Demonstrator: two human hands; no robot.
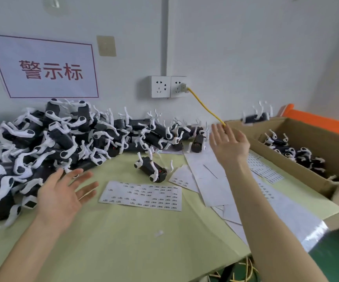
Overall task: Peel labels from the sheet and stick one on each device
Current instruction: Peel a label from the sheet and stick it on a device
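Both hands spread, empty: left hand by device pile (bench's left edge), right hand raised near box; label sheet mid-bench.

Both hands are empty, fingers spread. The left hand hovers palm up; the label sheet lies just past its fingertips, the device pile beyond them. The right hand is raised, one blurred device airborne beyond its fingers, above the box.
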